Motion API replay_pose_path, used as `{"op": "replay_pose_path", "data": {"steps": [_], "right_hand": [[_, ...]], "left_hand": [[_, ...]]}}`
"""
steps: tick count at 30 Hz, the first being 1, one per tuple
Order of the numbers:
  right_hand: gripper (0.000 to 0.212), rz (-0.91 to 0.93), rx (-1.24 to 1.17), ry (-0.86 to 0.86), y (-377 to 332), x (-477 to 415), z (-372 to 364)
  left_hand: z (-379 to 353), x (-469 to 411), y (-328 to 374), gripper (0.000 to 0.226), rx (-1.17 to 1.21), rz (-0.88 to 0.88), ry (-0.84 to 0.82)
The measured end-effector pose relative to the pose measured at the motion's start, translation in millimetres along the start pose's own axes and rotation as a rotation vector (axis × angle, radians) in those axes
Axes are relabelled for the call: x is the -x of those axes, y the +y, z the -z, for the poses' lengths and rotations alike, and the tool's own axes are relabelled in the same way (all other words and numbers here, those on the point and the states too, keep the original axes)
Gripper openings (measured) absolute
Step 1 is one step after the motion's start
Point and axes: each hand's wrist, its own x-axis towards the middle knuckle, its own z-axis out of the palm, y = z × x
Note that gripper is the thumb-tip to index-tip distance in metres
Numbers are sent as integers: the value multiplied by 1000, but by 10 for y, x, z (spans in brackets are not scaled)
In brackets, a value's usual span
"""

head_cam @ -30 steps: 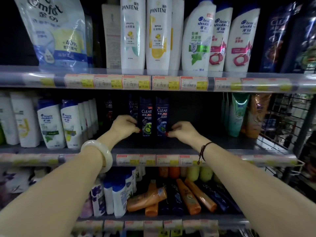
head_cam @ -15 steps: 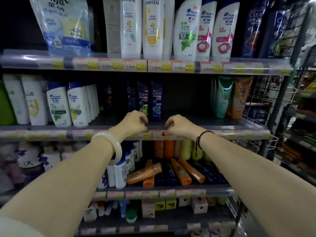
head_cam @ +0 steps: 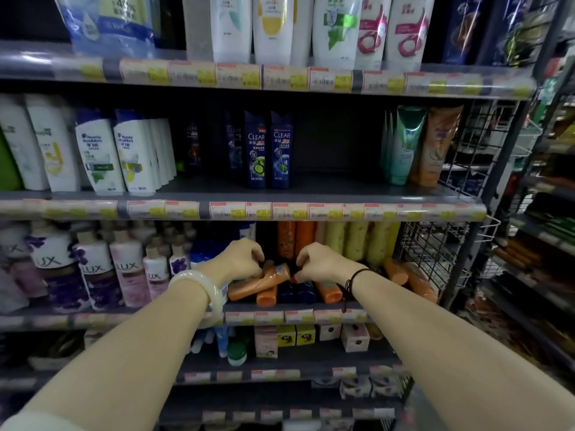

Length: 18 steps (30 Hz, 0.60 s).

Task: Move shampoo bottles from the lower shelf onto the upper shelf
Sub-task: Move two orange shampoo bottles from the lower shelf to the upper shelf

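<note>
Two dark blue Clear shampoo bottles [head_cam: 256,150] stand upright mid-way along the upper shelf [head_cam: 357,189]. On the lower shelf [head_cam: 329,306] more dark blue bottles [head_cam: 295,292] lie among toppled orange bottles [head_cam: 259,283]. My left hand [head_cam: 239,259] and my right hand [head_cam: 322,264] are both down at this lower shelf, close together, fingers curled. The left fingertips touch the top end of an orange bottle. The right fingertips sit just right of it, above the dark bottles. Both palms hide whether anything is gripped.
White Head & Shoulders bottles [head_cam: 99,154] fill the upper shelf's left part, green and orange tubes [head_cam: 404,147] its right end. LUX bottles [head_cam: 96,269] stand left of my hands. Upright orange and yellow bottles [head_cam: 336,241] stand behind. A wire rack [head_cam: 435,253] closes the right side.
Both hands have dropped from the upper shelf's front edge, by the standing Clear bottles, down to the toppled bottles on the lower shelf. The view has tilted downward.
</note>
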Motion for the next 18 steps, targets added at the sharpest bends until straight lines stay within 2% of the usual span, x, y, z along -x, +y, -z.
{"op": "replay_pose_path", "data": {"steps": [8, 18], "right_hand": [[38, -45, -20, -95, 233, -209, -371], [49, -124, -92, -143, 418, -633, -644]], "left_hand": [[-308, -85, -292, 40, -13, 48, -47], [-455, -475, -540, 39, 49, 102, -81]]}}
